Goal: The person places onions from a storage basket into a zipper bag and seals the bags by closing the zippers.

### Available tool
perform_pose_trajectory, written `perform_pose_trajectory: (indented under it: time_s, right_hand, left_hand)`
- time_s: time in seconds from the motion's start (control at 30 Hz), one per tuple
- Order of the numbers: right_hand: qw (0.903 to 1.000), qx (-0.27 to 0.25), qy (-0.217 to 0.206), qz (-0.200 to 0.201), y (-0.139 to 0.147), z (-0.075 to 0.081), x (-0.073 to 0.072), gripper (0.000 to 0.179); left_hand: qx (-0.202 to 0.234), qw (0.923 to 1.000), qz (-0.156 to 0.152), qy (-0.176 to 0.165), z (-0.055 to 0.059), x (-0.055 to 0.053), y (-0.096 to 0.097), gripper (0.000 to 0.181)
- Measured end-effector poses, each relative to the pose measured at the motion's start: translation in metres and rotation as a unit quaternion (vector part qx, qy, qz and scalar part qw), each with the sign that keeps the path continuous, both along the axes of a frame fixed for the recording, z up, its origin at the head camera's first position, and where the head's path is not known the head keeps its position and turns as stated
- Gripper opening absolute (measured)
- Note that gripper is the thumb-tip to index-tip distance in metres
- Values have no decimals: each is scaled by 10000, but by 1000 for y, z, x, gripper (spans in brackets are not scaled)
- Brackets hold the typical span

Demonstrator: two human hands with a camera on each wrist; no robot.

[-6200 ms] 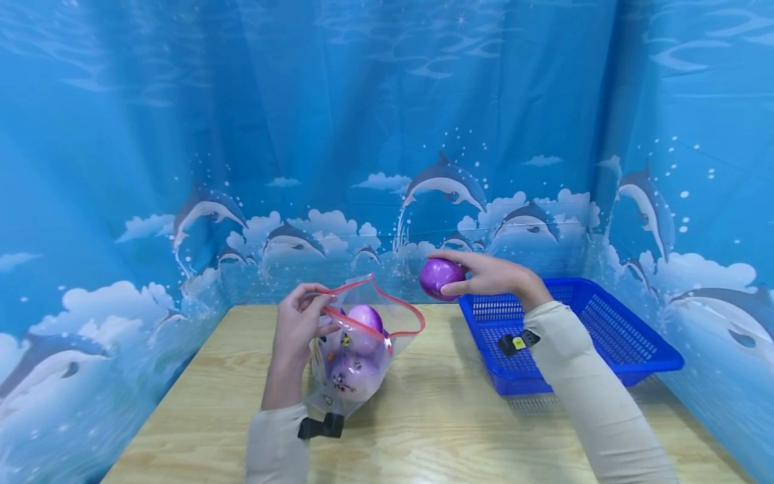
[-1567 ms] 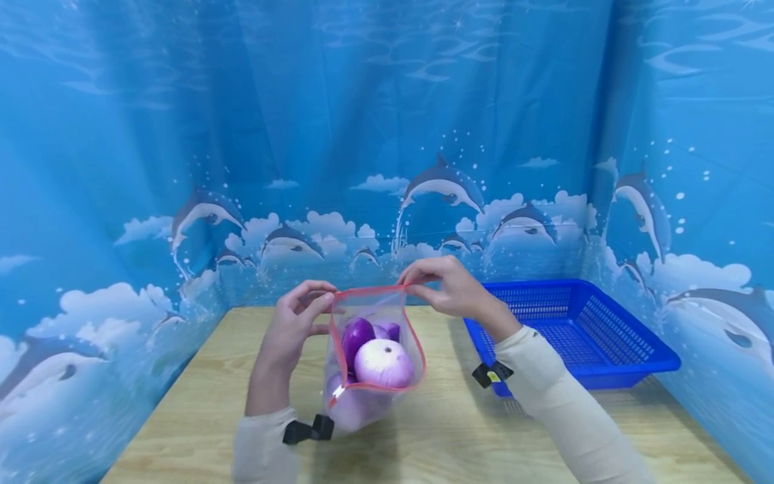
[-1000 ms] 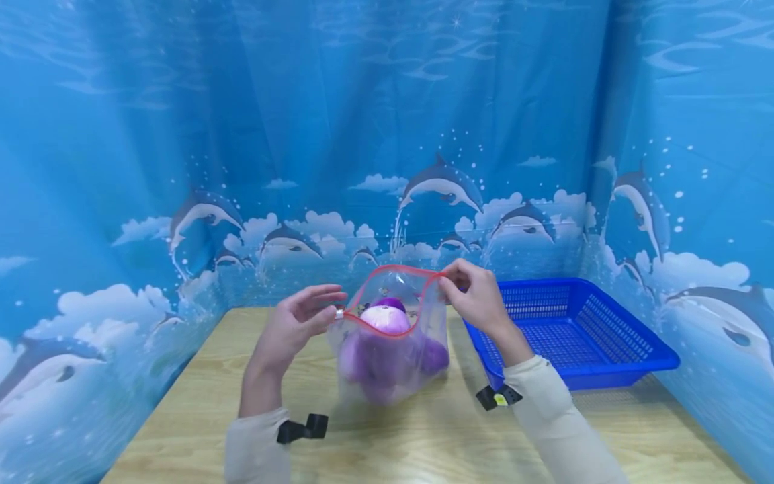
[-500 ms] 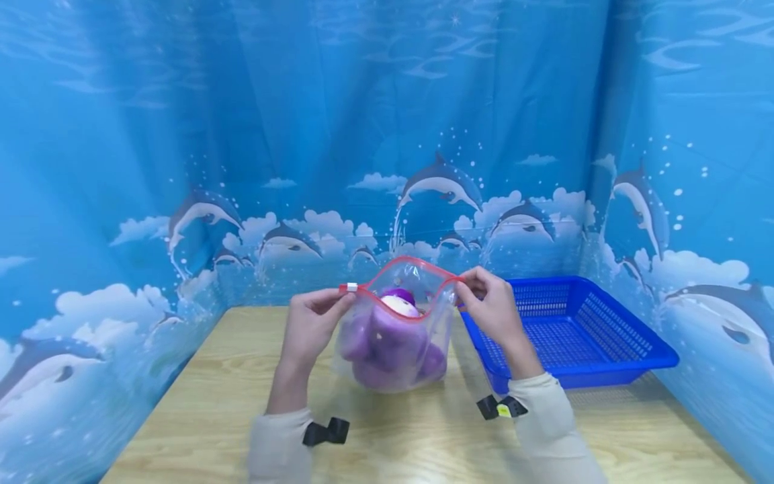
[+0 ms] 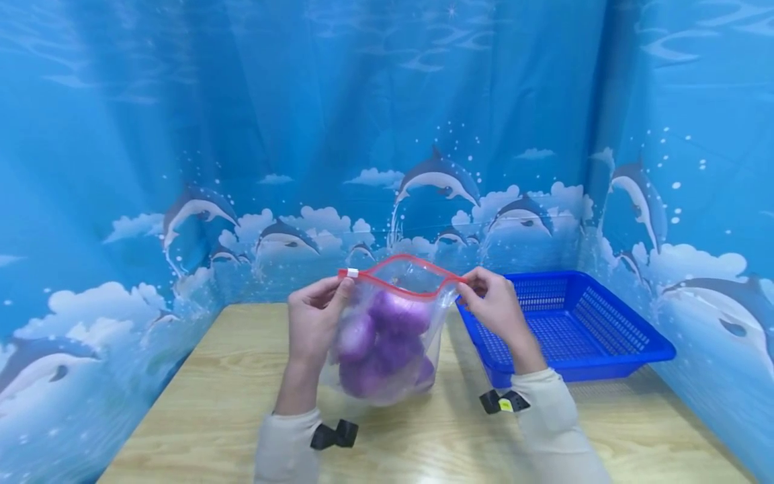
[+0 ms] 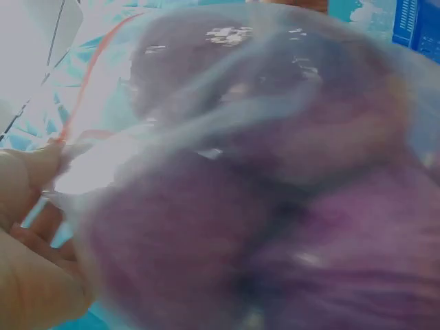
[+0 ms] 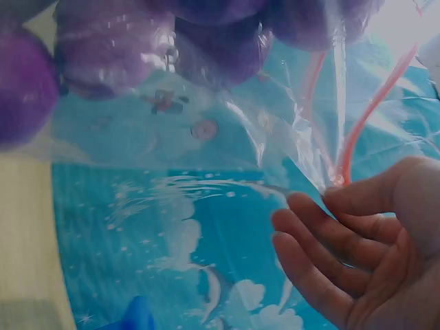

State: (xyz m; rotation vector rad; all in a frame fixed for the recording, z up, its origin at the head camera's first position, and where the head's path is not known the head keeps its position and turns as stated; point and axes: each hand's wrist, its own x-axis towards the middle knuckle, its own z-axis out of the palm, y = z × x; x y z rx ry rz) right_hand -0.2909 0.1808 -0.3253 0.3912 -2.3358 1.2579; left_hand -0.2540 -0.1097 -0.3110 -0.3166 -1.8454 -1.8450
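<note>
A clear zip bag (image 5: 387,349) with a red zip edge and a white slider (image 5: 353,273) stands upright mid-table, its mouth gaping. Several purple onions (image 5: 399,312) fill it; the right wrist view shows the onions (image 7: 113,48) through the printed plastic. My left hand (image 5: 314,319) pinches the bag's left top corner, just below the slider. At the opposite corner, my right hand (image 5: 494,306) pinches the end of the red zip between thumb and forefinger, its other fingers loosely bent. The left wrist view is mostly filled by the blurred bag (image 6: 261,172).
A blue plastic basket (image 5: 568,370) with slotted walls stands on the wooden table (image 5: 224,403) at the right, close behind my right forearm. A blue curtain (image 5: 363,101) printed with dolphins closes off the back and both sides.
Earlier my right hand held a purple onion beside the bag; that hand is now at the bag's right corner. The bag has turned, bringing its slider to the left, and its mouth has narrowed.
</note>
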Motion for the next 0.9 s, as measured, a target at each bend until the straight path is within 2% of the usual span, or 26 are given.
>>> perform_pose_trajectory:
  time_s: [0.2, 0.33, 0.43, 0.57, 0.7, 0.8, 0.9]
  right_hand:
    - [9936, 835, -686, 338, -6, -11, -8, 9]
    - [9893, 1141, -812, 414, -10, -16, -10, 9]
    - [9904, 1114, -729, 370, -12, -16, -9, 8]
    - [9950, 908, -350, 214, -13, -13, -6, 8]
    - [9958, 917, -61, -15, -11, -11, -5, 9]
    - [9918, 1264, -119, -175, -10, -12, -5, 7]
    - [9840, 1726, -360, -244, -10, -14, -7, 7]
  left_hand:
    - [-491, 9970, -100, -587, -6, -6, -6, 23]
    - [-737, 9931, -169, -899, -10, -12, -13, 24]
    - [-887, 9908, -207, -1004, -11, -15, -17, 24]
    - [-923, 9901, -159, -1042, -11, -17, -20, 25]
    - [-807, 9916, -31, -1006, -12, -19, -21, 24]
    - [-711, 9938, 14, -855, -13, -18, -19, 23]
    - [-678, 9957, -64, -624, -12, -14, -13, 22]
